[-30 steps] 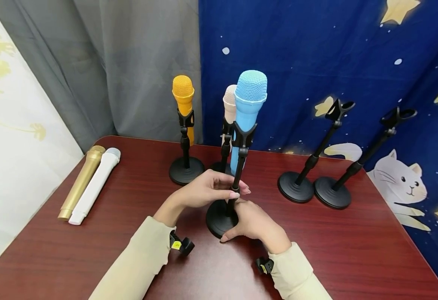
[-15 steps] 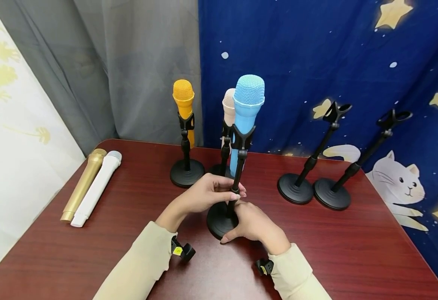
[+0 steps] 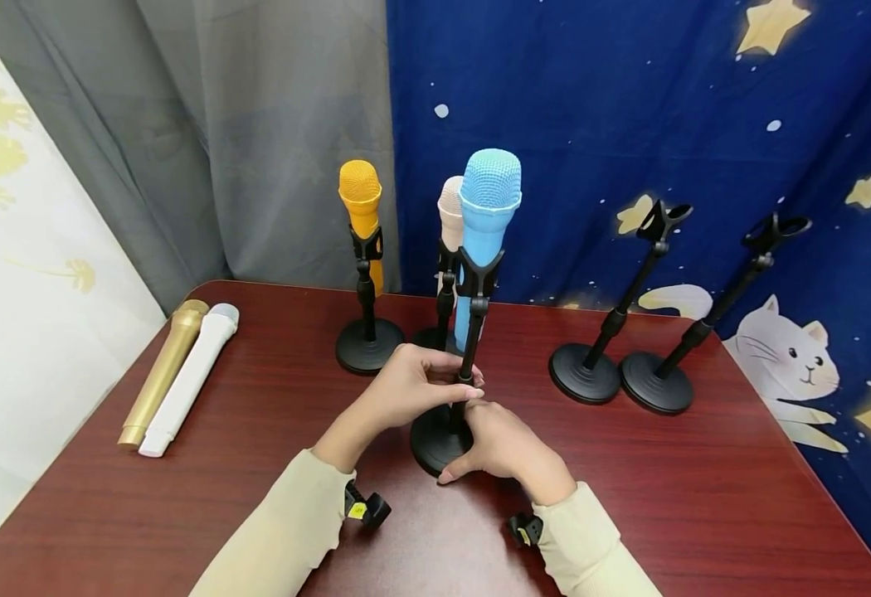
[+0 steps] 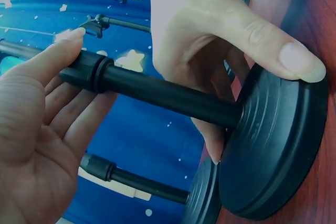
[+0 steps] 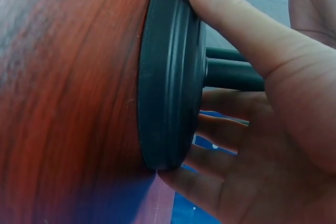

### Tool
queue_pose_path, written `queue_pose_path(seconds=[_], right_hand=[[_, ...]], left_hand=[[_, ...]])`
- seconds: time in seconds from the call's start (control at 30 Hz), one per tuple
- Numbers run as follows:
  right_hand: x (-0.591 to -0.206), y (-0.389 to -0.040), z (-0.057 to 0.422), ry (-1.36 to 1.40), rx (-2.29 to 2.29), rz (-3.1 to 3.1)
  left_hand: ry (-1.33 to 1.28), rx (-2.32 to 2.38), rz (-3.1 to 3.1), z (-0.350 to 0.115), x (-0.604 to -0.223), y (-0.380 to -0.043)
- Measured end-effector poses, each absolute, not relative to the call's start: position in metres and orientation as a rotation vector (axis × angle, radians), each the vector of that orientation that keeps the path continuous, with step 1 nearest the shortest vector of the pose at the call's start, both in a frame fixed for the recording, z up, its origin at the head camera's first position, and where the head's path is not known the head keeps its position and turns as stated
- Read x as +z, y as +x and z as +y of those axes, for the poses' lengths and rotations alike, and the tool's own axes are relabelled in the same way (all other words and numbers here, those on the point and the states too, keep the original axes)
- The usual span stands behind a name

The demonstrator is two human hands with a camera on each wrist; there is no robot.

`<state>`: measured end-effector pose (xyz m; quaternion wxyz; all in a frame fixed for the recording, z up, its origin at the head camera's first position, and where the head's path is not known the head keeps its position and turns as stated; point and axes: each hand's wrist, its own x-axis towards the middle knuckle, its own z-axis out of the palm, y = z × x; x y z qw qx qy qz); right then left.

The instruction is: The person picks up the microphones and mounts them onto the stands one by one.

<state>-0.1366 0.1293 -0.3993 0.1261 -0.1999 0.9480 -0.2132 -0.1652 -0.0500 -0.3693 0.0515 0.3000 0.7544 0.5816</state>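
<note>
A light-blue microphone point(image 3: 486, 228) sits upright in the clip of a black desk stand point(image 3: 435, 444). My left hand point(image 3: 404, 388) holds this stand's pole, thumb and fingers around the ridged collar point(image 4: 86, 72) in the left wrist view. Lower down, my right hand point(image 3: 506, 444) grips the round base point(image 5: 170, 87), its thumb on the near edge and its fingers around the far side. The base rests on the wood-grain table. Just behind, a beige microphone point(image 3: 450, 211) on its own stand is partly hidden by the blue one.
A yellow-orange microphone point(image 3: 361, 195) stands in a black stand point(image 3: 370, 344) at back left. Gold point(image 3: 163, 377) and white point(image 3: 189, 381) microphones lie side by side on the left. Two black stands with vacant clips point(image 3: 585, 373) point(image 3: 657, 383) are at right, before the blue curtain point(image 3: 577, 99).
The head view has shifted slightly. Both hands keep their hold on the stand, which stays in place with the blue microphone.
</note>
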Motion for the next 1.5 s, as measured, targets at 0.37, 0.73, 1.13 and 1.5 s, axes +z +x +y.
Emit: queue_pose_path(seconds=[0.37,0.73,1.13,1.5], right_hand=[[-0.397,-0.136,0.13,-0.568,-0.669,2.755],[-0.403,-0.133,0.129,-0.598,-0.695,2.755],[-0.4,-0.134,0.135,-0.634,-0.722,2.752],[-0.402,-0.136,0.132,-0.606,-0.662,2.762]], left_hand=[[0.871,1.786,2.858,-0.033,-0.371,-0.146],[0.816,1.76,3.253,-0.02,-0.383,-0.141],[0.757,1.735,3.149,-0.016,-0.377,-0.136],[0.815,1.844,2.265,-0.046,-0.358,-0.152]])
